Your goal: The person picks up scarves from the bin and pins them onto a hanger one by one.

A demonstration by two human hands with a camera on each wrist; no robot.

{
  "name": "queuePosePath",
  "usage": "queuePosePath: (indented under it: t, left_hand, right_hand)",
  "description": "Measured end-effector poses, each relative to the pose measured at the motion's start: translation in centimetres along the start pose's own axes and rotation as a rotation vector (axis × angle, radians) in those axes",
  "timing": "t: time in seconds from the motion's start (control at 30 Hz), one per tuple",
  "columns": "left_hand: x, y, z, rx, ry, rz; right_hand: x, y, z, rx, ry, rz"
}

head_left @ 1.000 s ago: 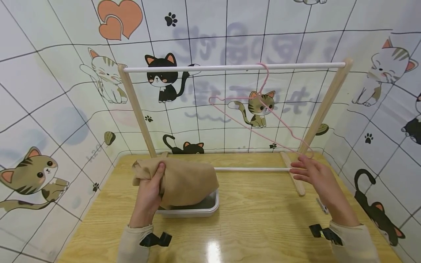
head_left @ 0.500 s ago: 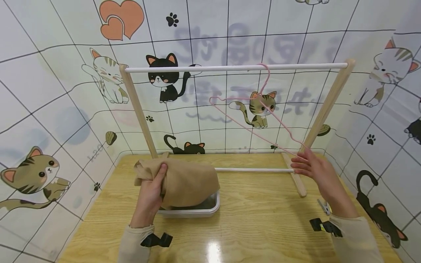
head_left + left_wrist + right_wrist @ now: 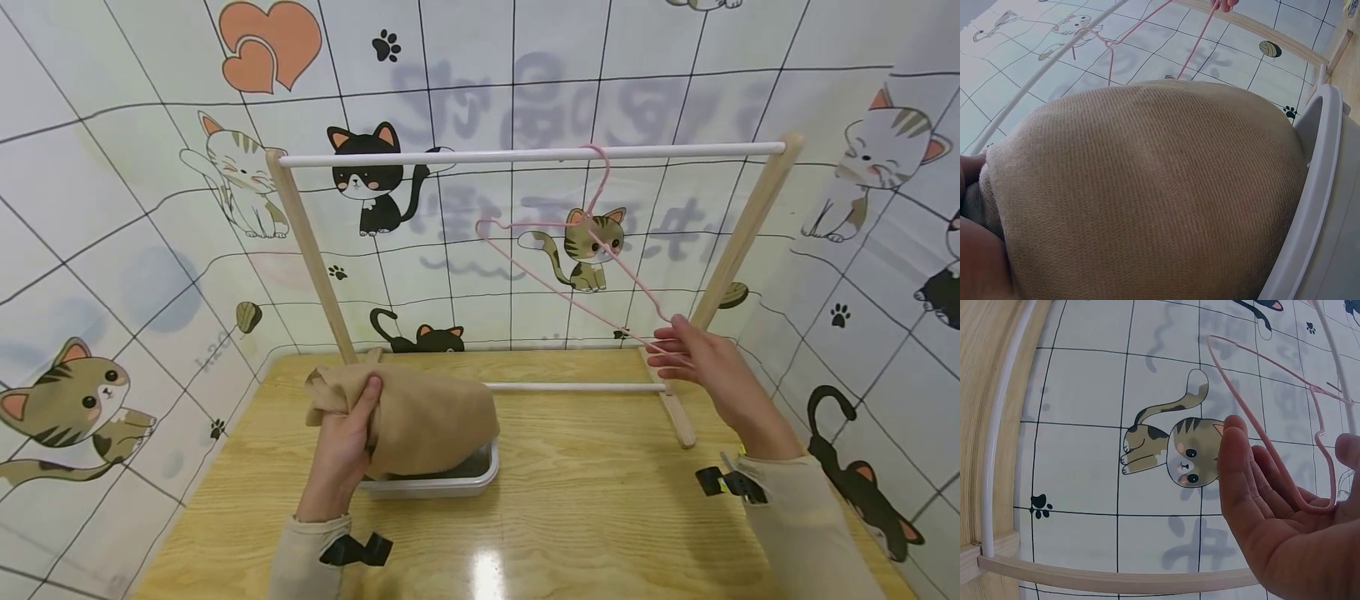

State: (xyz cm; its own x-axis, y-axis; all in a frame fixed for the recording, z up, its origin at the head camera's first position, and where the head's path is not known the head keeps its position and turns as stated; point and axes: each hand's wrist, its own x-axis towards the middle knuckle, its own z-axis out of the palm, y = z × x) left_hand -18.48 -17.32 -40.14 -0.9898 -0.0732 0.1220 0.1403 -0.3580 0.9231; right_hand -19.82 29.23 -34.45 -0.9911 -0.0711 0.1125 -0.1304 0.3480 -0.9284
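Observation:
In the head view, my left hand grips a bunched tan cloth, thumb on top. The cloth, which shows a fine ribbed weave in the left wrist view, hangs over a white plastic tub. On the right, my right hand is at the lower right end of a pink hanger hooked on the rack's white top rod. In the right wrist view the hanger's end lies against the palm, between relaxed fingers and a thumb held apart.
A rack with wooden side posts stands at the back of the wooden table. Its lower white rod runs just above the tabletop. Part of a small metal clip shows beside the right sleeve. Cat-print sheeting encloses the space.
My right hand has moved left and slightly up, from the hanger's tip to around its end. The left hand and the cloth have stayed in place.

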Motion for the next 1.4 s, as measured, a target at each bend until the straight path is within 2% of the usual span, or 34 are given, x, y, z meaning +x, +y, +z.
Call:
queuePosePath:
  t: [0.2,0.47,0.73,1.17,1.4]
  left_hand:
    - [-0.1,-0.1,0.0,0.000,0.015,-0.007]
    - [0.0,-0.3,0.0,0.003,0.005,-0.027]
    - [0.0,-0.4,0.2,-0.008,-0.005,-0.005]
    - [0.0,-0.2,0.0,0.020,-0.048,-0.029]
    - [-0.1,-0.1,0.0,0.024,-0.043,-0.025]
  right_hand:
    - [0.7,-0.2,0.1,0.032,-0.041,0.009]
    - [0.9,-0.5,-0.1,-0.020,-0.034,0.026]
    - [1.2,-0.9,-0.2,-0.045,-0.035,0.099]
    - [1.3,-1.0,0.0,-0.031,0.000,0.098]
    - [1.1,-1.3,0.4,-0.054,0.029,0.069]
